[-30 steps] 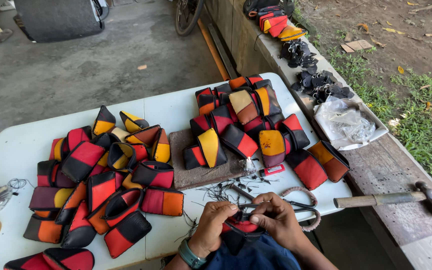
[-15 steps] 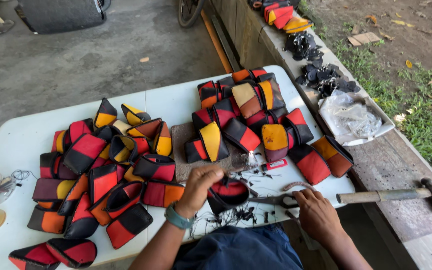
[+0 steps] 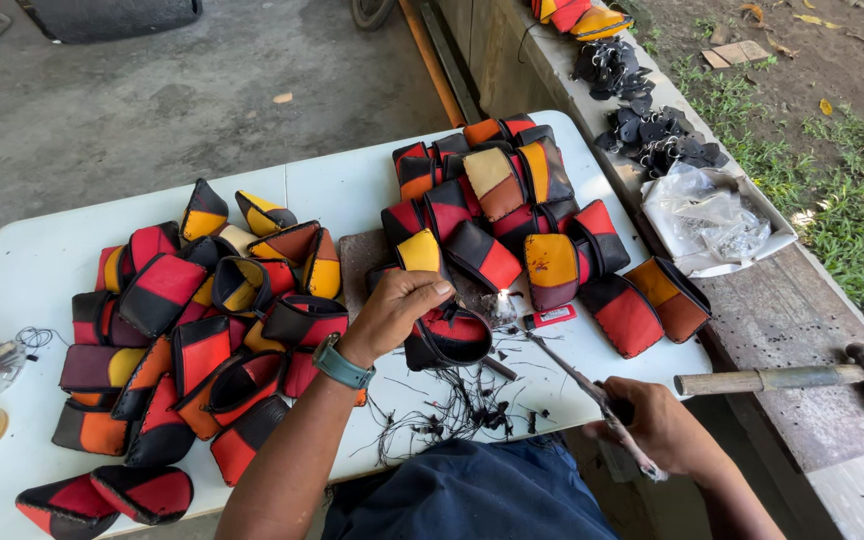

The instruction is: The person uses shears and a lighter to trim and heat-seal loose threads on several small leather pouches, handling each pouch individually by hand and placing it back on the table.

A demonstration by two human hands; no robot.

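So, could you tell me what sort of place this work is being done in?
Probably an outdoor or open-sided craft workspace: a white folding table heaped with red, orange and black pouches, a hammer on a concrete ledge, and grass beyond.

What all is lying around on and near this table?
Table: one, white, centre.
Pouches: many, red, black, orange and yellow, in two heaps left and right.
Thread scraps: black, near table edge.
Flame: one small, beside the held pouch.
Lighter: one, red, by the flame.
Hammer: one, wooden handle, on the ledge at right.
Plastic bag: one, clear, on the ledge.
Black pieces: a pile, on the ledge.
Left hand: holds a red-black pouch.
Right hand: holds scissors.
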